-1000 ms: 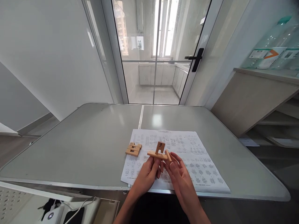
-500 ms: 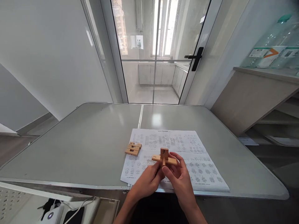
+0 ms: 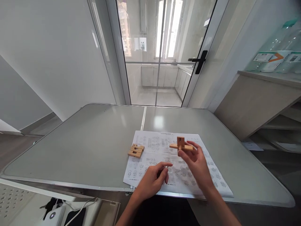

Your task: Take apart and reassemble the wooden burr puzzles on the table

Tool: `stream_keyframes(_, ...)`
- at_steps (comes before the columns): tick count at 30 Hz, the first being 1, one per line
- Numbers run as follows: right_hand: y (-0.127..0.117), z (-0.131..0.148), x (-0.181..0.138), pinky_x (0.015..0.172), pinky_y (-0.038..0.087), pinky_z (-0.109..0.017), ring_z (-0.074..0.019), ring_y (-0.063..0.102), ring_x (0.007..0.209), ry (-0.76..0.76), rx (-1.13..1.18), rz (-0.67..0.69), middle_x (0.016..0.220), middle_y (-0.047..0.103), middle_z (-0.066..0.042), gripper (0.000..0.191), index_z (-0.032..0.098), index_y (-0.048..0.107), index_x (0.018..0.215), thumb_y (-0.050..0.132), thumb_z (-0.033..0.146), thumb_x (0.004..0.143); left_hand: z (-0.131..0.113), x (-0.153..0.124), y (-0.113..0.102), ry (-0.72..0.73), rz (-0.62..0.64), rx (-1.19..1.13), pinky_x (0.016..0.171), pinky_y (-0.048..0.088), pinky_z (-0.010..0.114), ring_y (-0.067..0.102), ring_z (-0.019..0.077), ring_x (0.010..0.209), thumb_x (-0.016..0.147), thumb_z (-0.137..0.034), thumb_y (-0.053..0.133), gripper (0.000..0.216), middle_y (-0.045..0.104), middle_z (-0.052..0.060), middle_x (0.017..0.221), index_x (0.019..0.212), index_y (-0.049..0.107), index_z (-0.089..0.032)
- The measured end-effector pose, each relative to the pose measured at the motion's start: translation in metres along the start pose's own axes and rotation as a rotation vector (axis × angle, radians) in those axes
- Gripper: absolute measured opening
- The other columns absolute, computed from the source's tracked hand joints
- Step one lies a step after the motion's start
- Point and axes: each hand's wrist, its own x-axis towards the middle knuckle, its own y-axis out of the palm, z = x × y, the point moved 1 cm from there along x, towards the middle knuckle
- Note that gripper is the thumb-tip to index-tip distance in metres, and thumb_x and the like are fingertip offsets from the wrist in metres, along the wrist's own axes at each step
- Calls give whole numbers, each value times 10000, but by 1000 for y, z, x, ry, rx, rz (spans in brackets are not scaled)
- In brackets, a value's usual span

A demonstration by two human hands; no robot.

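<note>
In my right hand [image 3: 196, 164] is a cross-shaped assembly of interlocking wooden puzzle pieces [image 3: 180, 142], lifted above the paper. The upright piece carries a black handwritten mark that looks like a 3. My thumb and fingers close on its near and right side, hiding part of it. My left hand [image 3: 155, 177] is over the sheet's lower edge, holding nothing, index finger stretched out and the others loosely curled. Several more notched wooden pieces [image 3: 135, 151] lie side by side on the left edge of the printed instruction sheet [image 3: 162, 157].
The sheet lies on a grey table [image 3: 101, 150] with a metal edge. Below left, a white device [image 3: 53, 217], cables and a dark flat object sit in a tray or drawer. A glass door [image 3: 160, 75] stands behind; plastic bottles [image 3: 274, 50] are on a shelf at right.
My left hand has let go of the wooden assembly and drawn apart. My right hand has carried the assembly up and to the right. The view has shifted slightly.
</note>
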Motion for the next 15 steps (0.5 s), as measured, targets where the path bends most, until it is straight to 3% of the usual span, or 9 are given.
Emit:
stream_keyframes(4,-39,-8,52,1044,562,-458,-328,692,1232,-19,-319,-64,1394,682,-129,802,258,545,1372,858,620,728,1,-1,0,-2,7,2,724,437,285,560,159,692,1078,-365,445,356,632,-12,731,1283,679,-192)
stream_keyframes(7,-59,-18,78,1015,565,-461,-345,699,1209,8,-405,-132,1351,706,-149,826,229,554,1366,845,646,715,1,-2,0,-9,0,3,706,429,281,554,159,683,1077,-364,443,344,633,-13,726,1246,685,-187)
stream_keyframes(15,-70,-39,95,1037,489,-512,-380,644,1232,45,-591,-225,1272,730,-163,859,215,599,1326,795,739,675,1,-2,0,-19,-10,16,713,425,278,559,164,694,1071,-367,444,324,634,-13,724,1201,686,-194)
